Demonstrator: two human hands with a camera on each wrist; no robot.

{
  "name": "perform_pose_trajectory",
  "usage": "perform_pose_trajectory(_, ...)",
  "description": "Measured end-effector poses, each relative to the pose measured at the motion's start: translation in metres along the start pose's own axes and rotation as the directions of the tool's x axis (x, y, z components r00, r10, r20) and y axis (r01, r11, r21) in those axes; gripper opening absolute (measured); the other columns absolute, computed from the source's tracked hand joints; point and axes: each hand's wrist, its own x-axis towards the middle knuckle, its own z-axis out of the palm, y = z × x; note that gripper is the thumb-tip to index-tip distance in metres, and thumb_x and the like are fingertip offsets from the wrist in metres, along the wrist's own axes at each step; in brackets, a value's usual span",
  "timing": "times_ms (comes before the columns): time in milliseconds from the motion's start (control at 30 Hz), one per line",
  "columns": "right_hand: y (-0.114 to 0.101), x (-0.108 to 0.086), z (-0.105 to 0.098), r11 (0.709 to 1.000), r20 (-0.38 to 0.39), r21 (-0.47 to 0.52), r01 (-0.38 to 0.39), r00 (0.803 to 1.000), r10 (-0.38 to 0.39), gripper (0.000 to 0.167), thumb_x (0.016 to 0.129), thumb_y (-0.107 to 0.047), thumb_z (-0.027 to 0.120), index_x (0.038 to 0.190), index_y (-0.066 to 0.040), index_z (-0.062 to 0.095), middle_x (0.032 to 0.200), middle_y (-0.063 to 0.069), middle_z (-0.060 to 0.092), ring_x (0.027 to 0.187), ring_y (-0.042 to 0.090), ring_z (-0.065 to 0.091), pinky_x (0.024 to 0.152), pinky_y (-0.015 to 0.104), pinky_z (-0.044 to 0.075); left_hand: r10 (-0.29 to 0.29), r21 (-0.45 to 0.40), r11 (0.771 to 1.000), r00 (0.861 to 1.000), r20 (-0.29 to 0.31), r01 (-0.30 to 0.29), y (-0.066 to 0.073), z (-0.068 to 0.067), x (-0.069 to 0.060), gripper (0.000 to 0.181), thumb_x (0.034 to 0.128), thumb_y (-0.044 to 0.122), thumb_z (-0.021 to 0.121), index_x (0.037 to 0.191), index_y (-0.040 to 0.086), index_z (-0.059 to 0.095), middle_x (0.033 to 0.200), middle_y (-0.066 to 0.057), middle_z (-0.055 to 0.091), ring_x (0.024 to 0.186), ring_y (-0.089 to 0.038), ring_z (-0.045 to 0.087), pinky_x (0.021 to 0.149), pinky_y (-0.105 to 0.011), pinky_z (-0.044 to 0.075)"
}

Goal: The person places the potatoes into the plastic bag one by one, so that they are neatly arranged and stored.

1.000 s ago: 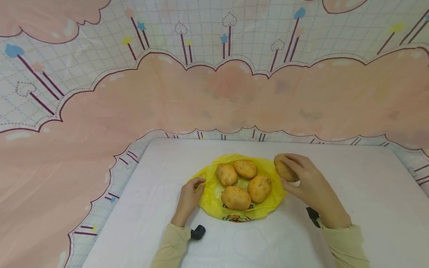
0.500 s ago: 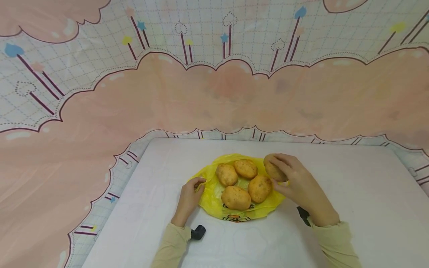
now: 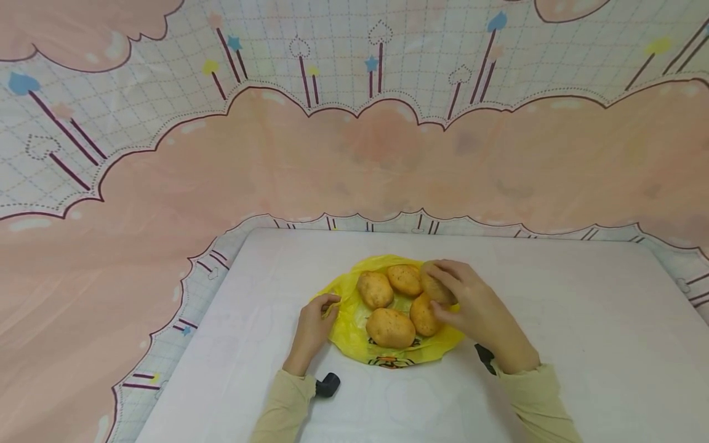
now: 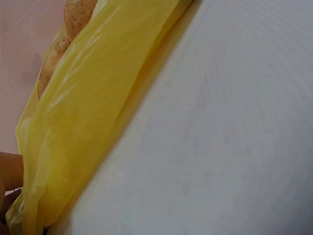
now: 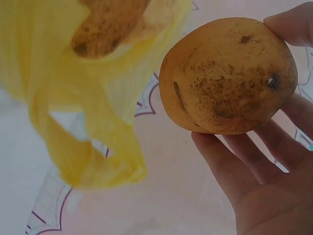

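A yellow plastic bag (image 3: pixel 348 338) lies spread on the white table, with several potatoes (image 3: pixel 391 328) on it. At its left edge my left hand (image 3: pixel 310 331) pinches the plastic; in the left wrist view the bag (image 4: pixel 98 107) rises in a taut fold beside the fingers (image 4: pixel 11 171). My right hand (image 3: pixel 480 312) grips one more potato (image 3: pixel 434 284) between thumb and fingers, over the bag's right side. That potato (image 5: pixel 227 76) shows dark marks in the right wrist view, and in the head view it partly hides the potato below it.
The white table (image 3: pixel 581 320) extends around the bag on all sides. Behind it hangs a pink and white printed cloth (image 3: pixel 354 160). Black wrist pieces (image 3: pixel 328 385) stick out by both sleeves. A loose bag handle (image 5: pixel 98 166) dangles in the right wrist view.
My right hand has carried its potato leftward, from beside the bag's right edge to over the potatoes there. The left hand stays at the bag's edge.
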Motion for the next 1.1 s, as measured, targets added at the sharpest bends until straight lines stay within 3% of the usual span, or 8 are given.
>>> perform_pose_trajectory(433,-0.005,0.006,0.020,0.999,0.059,0.031,-0.009,0.998,0.007,0.057,0.080,-0.013,0.078,0.133,-0.005,0.061,0.134,0.016,0.056,0.124,0.034,0.054,0.100,0.048,0.052,0.012,0.009,1.000,1.000,0.001,-0.012,-0.001,0.000,-0.001,0.020,0.0928,-0.001,0.064,0.112,0.000,0.069,0.115,-0.017,0.070,0.105,-0.031,0.066,0.093,-0.045,0.055)
perform_pose_trajectory(800,-0.009,0.010,0.035,0.998,0.044,0.053,0.042,0.998,-0.044,0.057,0.077,-0.012,0.080,0.131,-0.005,0.063,0.132,0.015,0.057,0.123,0.033,0.054,0.100,0.047,0.052,0.012,-0.004,1.000,1.000,0.005,-0.012,0.001,-0.001,-0.002,0.020,0.0937,0.000,0.064,0.113,0.000,0.069,0.114,-0.017,0.070,0.106,-0.031,0.066,0.093,-0.045,0.055)
perform_pose_trajectory(1100,-0.014,0.013,0.042,0.997,0.074,0.060,0.058,0.995,-0.062,0.059,0.078,-0.012,0.079,0.135,-0.007,0.060,0.137,0.014,0.055,0.127,0.031,0.052,0.100,0.044,0.053,0.007,-0.006,1.000,1.000,0.001,-0.007,0.003,-0.001,-0.001,0.020,0.0937,0.001,0.064,0.113,0.000,0.069,0.117,-0.018,0.069,0.107,-0.031,0.066,0.094,-0.045,0.055)
